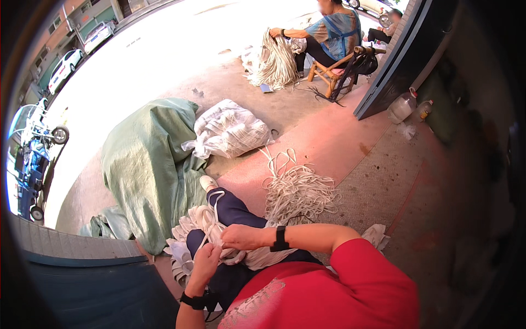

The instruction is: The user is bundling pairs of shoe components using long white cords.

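Over my lap lies a thick bundle of off-white cord (pixel 189 226), looped across my dark trousers. My left hand (pixel 206 262) is closed, its fingertips pinching a strand of this cord. Close beside it, my right hand (pixel 241 237) is closed on the cord too, the fingers nearly meeting those of the left. One loop of cord rises over my knee. The exact spot between the fingertips is too small to make out. A loose, tangled pile of the same cord (pixel 301 192) spreads on the ground beyond my right forearm.
A large green woven sack (pixel 142 159) stands ahead to the left, beside a clear bag of white cord (pixel 233 129). Farther off, a seated person (pixel 334 35) handles a cord bundle (pixel 271 63). Plastic bottles (pixel 404 105) stand near the dark door (pixel 402 55); a motorcycle (pixel 35 148) is far left.
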Demonstrator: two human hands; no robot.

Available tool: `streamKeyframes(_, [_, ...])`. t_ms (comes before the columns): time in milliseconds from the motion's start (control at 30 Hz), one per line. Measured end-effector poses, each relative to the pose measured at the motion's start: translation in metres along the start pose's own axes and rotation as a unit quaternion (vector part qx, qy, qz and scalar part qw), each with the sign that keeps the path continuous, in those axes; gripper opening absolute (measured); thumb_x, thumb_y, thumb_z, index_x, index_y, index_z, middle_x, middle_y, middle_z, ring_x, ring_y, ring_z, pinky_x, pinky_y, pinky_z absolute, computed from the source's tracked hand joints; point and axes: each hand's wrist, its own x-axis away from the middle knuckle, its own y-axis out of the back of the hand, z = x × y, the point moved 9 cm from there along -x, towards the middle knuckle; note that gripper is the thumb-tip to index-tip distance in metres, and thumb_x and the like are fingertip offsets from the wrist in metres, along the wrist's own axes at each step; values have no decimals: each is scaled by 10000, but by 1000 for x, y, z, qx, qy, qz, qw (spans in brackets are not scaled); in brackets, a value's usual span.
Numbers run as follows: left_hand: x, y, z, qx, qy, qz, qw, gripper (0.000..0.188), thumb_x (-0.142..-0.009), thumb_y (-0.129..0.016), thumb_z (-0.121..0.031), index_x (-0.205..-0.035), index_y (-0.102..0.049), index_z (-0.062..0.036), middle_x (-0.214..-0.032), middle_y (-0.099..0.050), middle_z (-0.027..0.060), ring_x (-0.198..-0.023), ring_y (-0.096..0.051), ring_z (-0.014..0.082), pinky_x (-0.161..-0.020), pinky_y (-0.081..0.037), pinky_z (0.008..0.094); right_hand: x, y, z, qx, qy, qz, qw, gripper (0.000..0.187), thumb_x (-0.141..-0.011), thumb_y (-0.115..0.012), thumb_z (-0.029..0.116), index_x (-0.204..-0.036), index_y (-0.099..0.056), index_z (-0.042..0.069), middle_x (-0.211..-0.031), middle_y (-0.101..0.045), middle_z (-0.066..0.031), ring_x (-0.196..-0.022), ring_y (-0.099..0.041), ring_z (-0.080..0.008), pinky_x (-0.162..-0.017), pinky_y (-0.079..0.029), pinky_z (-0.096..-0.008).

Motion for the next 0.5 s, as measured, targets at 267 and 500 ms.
streamKeyframes(267, [50, 17, 88, 325, 141, -68, 933, 512, -846, -417, -93, -1316, -215, -63, -639, -527, 39, -448, -465, 76, -375, -327, 170, 437, 265, -94, -289, -324, -746, 505, 152, -803, -516, 86, -693, -412, 104, -495, -343, 25, -398, -341, -92, -469, -430, -299])
streamKeyframes(500, [24, 14, 83, 385, 154, -43, 909, 460, -852, -449, -143, -1259, -288, -1, -831, -584, 73, -496, -520, 110, -388, -348, 183, 602, 231, -124, -335, -331, -805, 360, 260, -903, -345, 238, -662, -299, 153, -485, -131, 20, -389, -177, -98, -361, -164, -251])
